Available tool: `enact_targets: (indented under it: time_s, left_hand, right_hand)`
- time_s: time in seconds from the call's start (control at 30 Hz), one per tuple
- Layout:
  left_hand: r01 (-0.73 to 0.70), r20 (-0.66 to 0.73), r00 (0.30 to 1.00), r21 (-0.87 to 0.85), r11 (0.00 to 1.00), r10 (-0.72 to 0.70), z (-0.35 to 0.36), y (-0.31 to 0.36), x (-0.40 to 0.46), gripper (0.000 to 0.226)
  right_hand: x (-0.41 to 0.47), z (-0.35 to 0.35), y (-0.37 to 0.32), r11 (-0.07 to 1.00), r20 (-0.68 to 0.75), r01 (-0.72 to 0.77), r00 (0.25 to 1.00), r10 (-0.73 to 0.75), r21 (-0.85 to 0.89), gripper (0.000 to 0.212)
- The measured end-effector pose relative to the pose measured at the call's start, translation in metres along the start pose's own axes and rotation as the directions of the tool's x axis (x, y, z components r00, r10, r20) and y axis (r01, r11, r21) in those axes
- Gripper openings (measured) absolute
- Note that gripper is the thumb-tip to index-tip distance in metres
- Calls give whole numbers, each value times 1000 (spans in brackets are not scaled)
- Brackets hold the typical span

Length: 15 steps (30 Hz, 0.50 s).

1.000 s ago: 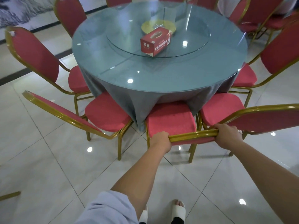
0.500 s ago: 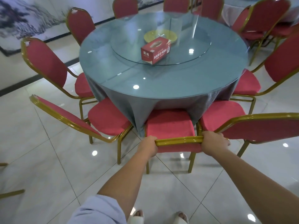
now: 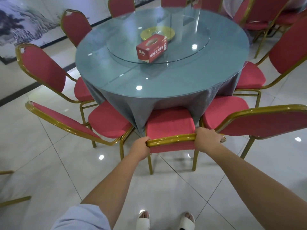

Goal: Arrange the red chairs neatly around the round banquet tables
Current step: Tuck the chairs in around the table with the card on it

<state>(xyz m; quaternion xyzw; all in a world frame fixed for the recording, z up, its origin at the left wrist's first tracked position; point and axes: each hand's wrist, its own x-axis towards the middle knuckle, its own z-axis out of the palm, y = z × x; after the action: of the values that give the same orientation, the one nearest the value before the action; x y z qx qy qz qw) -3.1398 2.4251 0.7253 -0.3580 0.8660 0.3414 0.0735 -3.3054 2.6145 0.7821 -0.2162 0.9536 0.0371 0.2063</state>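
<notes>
A red chair (image 3: 169, 125) with a gold frame stands directly in front of me, its seat tucked partly under the grey cloth of the round banquet table (image 3: 166, 83). My left hand (image 3: 141, 147) grips the left end of its gold top rail. My right hand (image 3: 207, 138) grips the right end. Neighbouring red chairs flank it: one on the left (image 3: 106, 122) and one on the right (image 3: 259, 122), both with seats close to the cloth. More red chairs ring the table's far sides.
A glass turntable (image 3: 182, 52) carries a red tissue box (image 3: 152, 48) and a yellow dish (image 3: 157, 32). Gold chair legs (image 3: 15, 200) show at the left edge. My white slippers (image 3: 166, 220) stand on the glossy tiled floor. Another table's chairs (image 3: 265, 15) crowd the back right.
The chair I hold has slid forward, its seat further under the tablecloth. My view has stepped back and risen, showing more of the table and floor.
</notes>
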Motion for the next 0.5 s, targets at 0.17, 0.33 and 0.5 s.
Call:
enact_targets:
  time_s: [0.17,0.33,0.5]
  left_hand:
    - [22,-7,1000,7,1000,-22,2,2,-2,27]
    - [39,2,999,14,999,-39,9,10,-1,26]
    - [51,-33,998,24,998,-50,14,12,-2,22]
  right_hand:
    - [0,-1,1,999,-4,23,1000,-23,-27,25]
    - [8,0,9,998,-6,21,1000,-21,-60,18]
    - [8,5,14,999,-19,35,999,-35,-14,14]
